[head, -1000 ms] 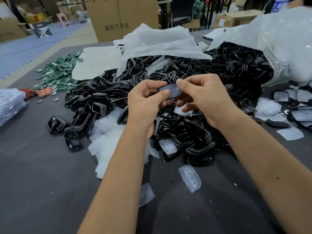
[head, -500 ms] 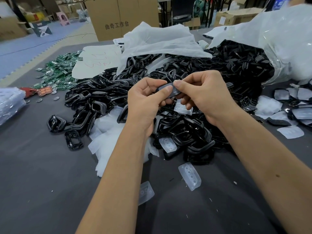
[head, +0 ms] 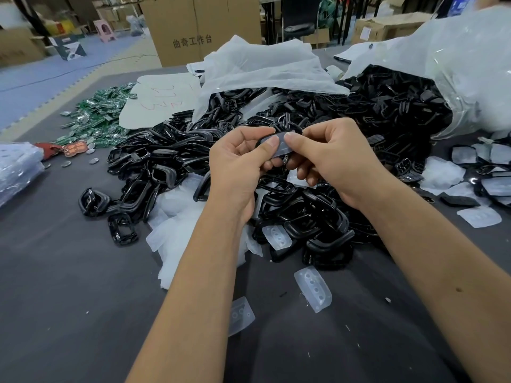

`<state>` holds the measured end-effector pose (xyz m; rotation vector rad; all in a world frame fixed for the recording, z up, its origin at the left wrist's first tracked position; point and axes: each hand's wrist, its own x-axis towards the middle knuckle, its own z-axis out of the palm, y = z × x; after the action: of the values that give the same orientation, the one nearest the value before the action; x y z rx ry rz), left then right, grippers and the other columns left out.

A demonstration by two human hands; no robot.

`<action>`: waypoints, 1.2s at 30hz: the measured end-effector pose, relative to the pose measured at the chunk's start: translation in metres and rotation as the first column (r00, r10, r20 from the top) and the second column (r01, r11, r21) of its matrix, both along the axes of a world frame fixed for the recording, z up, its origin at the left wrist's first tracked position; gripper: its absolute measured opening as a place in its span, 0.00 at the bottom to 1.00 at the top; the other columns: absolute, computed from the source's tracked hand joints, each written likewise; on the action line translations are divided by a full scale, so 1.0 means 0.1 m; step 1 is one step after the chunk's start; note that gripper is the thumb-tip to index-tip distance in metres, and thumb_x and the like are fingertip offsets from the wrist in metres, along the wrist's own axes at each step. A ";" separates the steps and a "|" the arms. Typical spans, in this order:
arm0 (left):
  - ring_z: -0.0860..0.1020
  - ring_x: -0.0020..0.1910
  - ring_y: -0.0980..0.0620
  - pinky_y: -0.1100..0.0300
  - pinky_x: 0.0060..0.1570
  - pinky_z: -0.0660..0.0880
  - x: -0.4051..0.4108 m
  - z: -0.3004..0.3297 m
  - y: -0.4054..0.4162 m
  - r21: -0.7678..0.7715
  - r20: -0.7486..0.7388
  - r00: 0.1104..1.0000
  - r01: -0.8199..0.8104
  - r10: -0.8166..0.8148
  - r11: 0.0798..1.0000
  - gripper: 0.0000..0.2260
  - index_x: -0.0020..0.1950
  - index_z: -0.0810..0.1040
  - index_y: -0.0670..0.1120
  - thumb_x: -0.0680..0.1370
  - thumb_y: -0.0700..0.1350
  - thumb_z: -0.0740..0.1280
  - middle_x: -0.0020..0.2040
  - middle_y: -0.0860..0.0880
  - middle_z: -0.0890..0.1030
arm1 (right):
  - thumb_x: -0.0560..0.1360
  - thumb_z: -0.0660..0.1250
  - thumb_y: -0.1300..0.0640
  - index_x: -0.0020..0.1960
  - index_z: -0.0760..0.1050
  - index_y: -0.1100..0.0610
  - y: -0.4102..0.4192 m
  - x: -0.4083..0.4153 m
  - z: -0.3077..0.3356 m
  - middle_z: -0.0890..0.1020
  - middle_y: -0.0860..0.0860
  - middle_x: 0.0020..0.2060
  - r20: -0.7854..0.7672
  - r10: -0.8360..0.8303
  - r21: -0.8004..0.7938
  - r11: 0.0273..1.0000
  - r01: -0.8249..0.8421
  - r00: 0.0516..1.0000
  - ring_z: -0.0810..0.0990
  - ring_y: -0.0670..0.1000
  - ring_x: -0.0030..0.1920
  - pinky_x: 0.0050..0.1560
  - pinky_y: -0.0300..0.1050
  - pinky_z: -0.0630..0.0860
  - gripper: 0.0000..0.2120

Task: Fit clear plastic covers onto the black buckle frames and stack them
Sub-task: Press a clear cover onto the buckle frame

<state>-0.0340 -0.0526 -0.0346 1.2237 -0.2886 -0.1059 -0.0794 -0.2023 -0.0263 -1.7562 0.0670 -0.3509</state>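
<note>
Left hand and right hand both pinch one black frame with clear cover, raised over frame pile; thumbs meet on cover, likely pressing it home; loose covers near on table, likely for next fits

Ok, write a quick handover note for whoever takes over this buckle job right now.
Left hand and right hand both pinch one black frame with a clear cover pressed onto it, thumbs on top; whether it is fully seated cannot be told.
Unfitted frames lie in the black pile; loose covers lie on the grey table.
Finished pieces sit at far right.
Left: seat this cover, set it aside, repeat.
</note>
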 end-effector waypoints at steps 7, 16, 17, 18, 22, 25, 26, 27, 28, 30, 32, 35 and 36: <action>0.78 0.32 0.54 0.62 0.39 0.78 0.01 -0.04 0.01 0.099 0.052 0.998 0.018 -0.023 0.995 0.05 0.52 0.82 0.40 0.78 0.33 0.72 0.37 0.48 0.83 | 0.83 0.67 0.61 0.40 0.81 0.63 -0.03 0.01 0.02 0.83 0.56 0.29 -0.026 -0.019 0.029 0.999 0.019 0.999 0.77 0.49 0.24 0.22 0.40 0.70 0.14; 0.79 0.28 0.49 0.61 0.27 0.73 0.01 -0.03 0.04 0.374 0.173 0.979 0.036 -0.107 0.927 0.05 0.54 0.82 0.41 0.81 0.42 0.72 0.33 0.42 0.82 | 0.82 0.70 0.58 0.39 0.80 0.65 -0.10 0.01 0.00 0.82 0.53 0.27 -0.006 -0.066 -0.064 0.996 0.066 0.998 0.77 0.49 0.24 0.22 0.39 0.69 0.14; 0.78 0.27 0.50 0.63 0.26 0.71 0.01 -0.02 0.04 0.374 0.162 0.981 0.044 -0.111 0.927 0.04 0.54 0.82 0.42 0.81 0.42 0.71 0.32 0.44 0.82 | 0.81 0.70 0.58 0.40 0.81 0.65 -0.11 0.01 -0.01 0.82 0.53 0.28 -0.010 -0.063 -0.074 0.995 0.063 0.998 0.77 0.49 0.24 0.22 0.39 0.70 0.14; 0.77 0.26 0.51 0.65 0.24 0.69 0.01 -0.01 0.05 0.366 0.145 0.983 0.055 -0.115 0.929 0.03 0.54 0.82 0.43 0.81 0.41 0.71 0.31 0.45 0.81 | 0.81 0.71 0.58 0.41 0.81 0.64 -0.12 0.01 -0.01 0.82 0.53 0.28 -0.013 -0.063 -0.085 0.994 0.062 0.998 0.77 0.49 0.25 0.23 0.40 0.70 0.13; 0.75 0.26 0.53 0.68 0.23 0.67 0.02 0.01 0.07 0.286 0.033 0.990 0.122 -0.137 0.950 0.03 0.53 0.83 0.43 0.81 0.40 0.71 0.30 0.47 0.80 | 0.77 0.77 0.57 0.52 0.81 0.55 -0.16 -0.02 0.02 0.85 0.50 0.36 0.062 -0.095 -0.125 0.987 0.103 0.993 0.82 0.50 0.31 0.28 0.43 0.76 0.06; 0.73 0.26 0.56 0.69 0.21 0.65 0.02 0.03 0.07 0.193 -0.086 0.982 0.179 -0.166 0.965 0.02 0.52 0.83 0.41 0.81 0.39 0.71 0.31 0.49 0.78 | 0.77 0.77 0.57 0.54 0.84 0.51 -0.20 -0.05 0.06 0.84 0.48 0.46 0.253 -0.024 -0.416 0.900 0.131 0.967 0.83 0.51 0.41 0.44 0.46 0.81 0.07; 0.72 0.25 0.57 0.70 0.20 0.63 0.03 0.04 0.09 0.135 -0.144 0.971 0.209 -0.190 0.969 0.03 0.51 0.83 0.41 0.81 0.38 0.70 0.30 0.49 0.77 | 0.77 0.76 0.57 0.54 0.85 0.53 -0.21 -0.07 0.08 0.84 0.49 0.49 0.286 0.034 -0.471 0.875 0.110 0.957 0.82 0.50 0.44 0.49 0.44 0.80 0.06; 0.70 0.24 0.59 0.71 0.19 0.62 0.05 0.06 0.11 0.075 -0.198 0.955 0.241 -0.222 0.968 0.03 0.51 0.82 0.40 0.81 0.38 0.69 0.30 0.49 0.76 | 0.77 0.76 0.58 0.54 0.86 0.55 -0.22 -0.08 0.09 0.84 0.50 0.50 0.291 0.083 -0.491 0.868 0.074 0.953 0.82 0.49 0.47 0.50 0.40 0.79 0.06; 0.68 0.23 0.60 0.72 0.18 0.60 0.06 0.07 0.13 0.027 -0.244 0.934 0.276 -0.262 0.961 0.03 0.50 0.80 0.40 0.82 0.38 0.67 0.29 0.50 0.75 | 0.77 0.77 0.59 0.54 0.87 0.55 -0.23 -0.09 0.10 0.84 0.50 0.51 0.278 0.119 -0.504 0.863 0.040 0.953 0.81 0.48 0.48 0.48 0.35 0.77 0.07; 0.67 0.22 0.62 0.73 0.16 0.59 0.08 0.09 0.17 -0.044 -0.321 0.884 0.345 -0.341 0.937 0.04 0.46 0.76 0.42 0.81 0.38 0.66 0.29 0.51 0.73 | 0.75 0.78 0.60 0.54 0.87 0.56 -0.26 -0.10 0.11 0.83 0.51 0.52 0.267 0.160 -0.540 0.841 0.010 0.950 0.80 0.46 0.49 0.44 0.28 0.72 0.08; 0.67 0.21 0.61 0.71 0.14 0.60 0.07 0.10 0.18 -0.133 -0.387 0.834 0.372 -0.393 0.919 0.05 0.44 0.72 0.44 0.78 0.39 0.67 0.28 0.51 0.72 | 0.74 0.79 0.61 0.52 0.88 0.57 -0.26 -0.10 0.12 0.83 0.52 0.50 0.284 0.176 -0.571 0.821 0.019 0.942 0.80 0.46 0.50 0.44 0.27 0.70 0.07; 0.71 0.23 0.60 0.72 0.16 0.64 0.06 0.09 0.16 -0.211 -0.405 0.821 0.345 -0.403 0.915 0.11 0.46 0.74 0.41 0.80 0.48 0.67 0.29 0.49 0.75 | 0.74 0.78 0.61 0.49 0.88 0.58 -0.24 -0.08 0.12 0.84 0.52 0.48 0.313 0.172 -0.542 0.840 0.026 0.934 0.81 0.46 0.49 0.44 0.28 0.70 0.04; 0.73 0.24 0.59 0.72 0.18 0.67 0.05 0.08 0.15 -0.209 -0.395 0.829 0.338 -0.396 0.918 0.17 0.46 0.77 0.39 0.80 0.54 0.67 0.31 0.48 0.77 | 0.75 0.78 0.61 0.48 0.88 0.58 -0.22 -0.07 0.12 0.84 0.52 0.47 0.313 0.147 -0.491 0.871 0.027 0.938 0.82 0.47 0.48 0.45 0.29 0.72 0.02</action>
<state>-0.0287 -0.0372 -0.0263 0.9693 -0.1364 -0.6787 -0.0868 -0.2246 -0.0143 -2.1645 -0.3601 -0.6683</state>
